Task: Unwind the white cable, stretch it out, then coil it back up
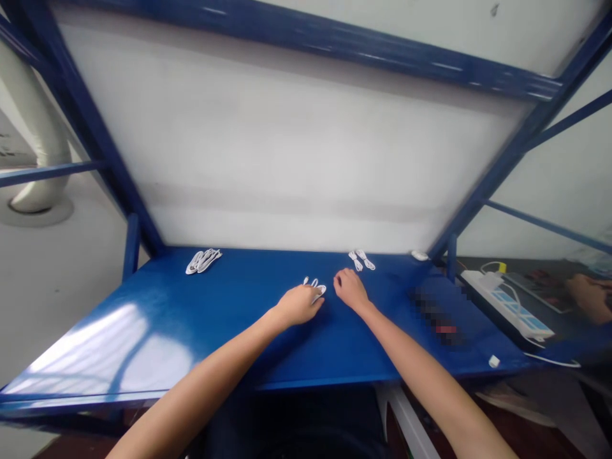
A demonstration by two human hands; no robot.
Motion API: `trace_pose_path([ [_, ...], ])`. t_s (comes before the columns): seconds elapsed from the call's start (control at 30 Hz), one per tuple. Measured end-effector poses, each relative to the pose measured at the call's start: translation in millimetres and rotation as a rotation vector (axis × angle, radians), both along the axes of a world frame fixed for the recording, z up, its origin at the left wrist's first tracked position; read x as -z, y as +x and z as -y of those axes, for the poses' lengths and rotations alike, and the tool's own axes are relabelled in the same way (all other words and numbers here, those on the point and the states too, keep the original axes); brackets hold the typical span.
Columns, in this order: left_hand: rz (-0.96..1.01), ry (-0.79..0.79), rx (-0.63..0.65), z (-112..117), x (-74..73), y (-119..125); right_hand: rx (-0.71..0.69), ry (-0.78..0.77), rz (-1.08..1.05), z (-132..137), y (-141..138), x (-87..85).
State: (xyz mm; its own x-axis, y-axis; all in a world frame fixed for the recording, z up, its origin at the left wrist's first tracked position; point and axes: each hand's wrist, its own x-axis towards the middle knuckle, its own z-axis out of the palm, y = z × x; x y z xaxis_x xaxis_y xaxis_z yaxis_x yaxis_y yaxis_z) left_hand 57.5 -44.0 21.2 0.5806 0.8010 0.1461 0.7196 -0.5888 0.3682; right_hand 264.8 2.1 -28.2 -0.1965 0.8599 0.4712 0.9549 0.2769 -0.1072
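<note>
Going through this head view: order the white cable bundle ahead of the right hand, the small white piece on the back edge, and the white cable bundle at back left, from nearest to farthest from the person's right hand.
1. The white cable bundle: just ahead of the right hand, at the table's back edge.
2. The small white piece: back edge, to the right.
3. The coiled white cable bundle: back edge, far left.

no text, label, brand or number can be read in this view. a pixelated patch (pixel 437 315) on the blue table (pixel 239 306) is blurred out, so any print there is hidden, and only a red mark is seen through it. the markings on the white power strip (pixel 504 305) are too small to be made out.
</note>
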Motion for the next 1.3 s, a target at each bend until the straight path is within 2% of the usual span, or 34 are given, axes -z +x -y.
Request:
trace_pose_path([
  [0.07,0.113,-0.03,0.018,-8.7,-6.1,0.9,-0.066,-0.025,-0.043,2.6,-3.7,0.0],
  [0.13,0.258,-0.014,-0.027,-18.9,-6.3,-6.4,-0.155,-0.058,-0.115,4.6,-4.1,-1.3],
  [0.2,0.333,0.006,-0.116,-26.1,-1.1,-16.7,-0.261,-0.117,-0.23,6.7,-1.8,-3.9],
  [0.27,0.309,0.022,-0.143,-27.8,6.4,-24.6,-0.363,-0.208,-0.365,10.1,1.3,-7.9],
  [0.4,0.282,0.049,-0.07,-19.7,15.2,-24.3,-0.529,-0.357,-0.456,20.2,2.9,-17.5],
  [0.53,0.25,0.076,0.035,-12.1,14.2,-17.1,-0.632,-0.334,-0.335,27.0,-3.6,-23.2],
  [0.67,0.103,0.055,0.083,-11.4,11.8,-17.7,-0.641,-0.219,-0.162,27.4,-9.6,-23.8],
  [0.8,0.022,0.056,0.061,-11.8,11.9,-17.7,-0.646,-0.157,-0.068,26.8,-11.4,-23.6],
  [0.97,0.009,0.087,0.006,-10.3,15.5,-12.7,-0.645,-0.176,-0.069,27.7,-12.5,-24.6],
  [1.3,0.022,0.124,-0.004,-10.2,19.9,-10.7,-0.605,-0.217,-0.139,28.1,-12.0,-21.7],
])
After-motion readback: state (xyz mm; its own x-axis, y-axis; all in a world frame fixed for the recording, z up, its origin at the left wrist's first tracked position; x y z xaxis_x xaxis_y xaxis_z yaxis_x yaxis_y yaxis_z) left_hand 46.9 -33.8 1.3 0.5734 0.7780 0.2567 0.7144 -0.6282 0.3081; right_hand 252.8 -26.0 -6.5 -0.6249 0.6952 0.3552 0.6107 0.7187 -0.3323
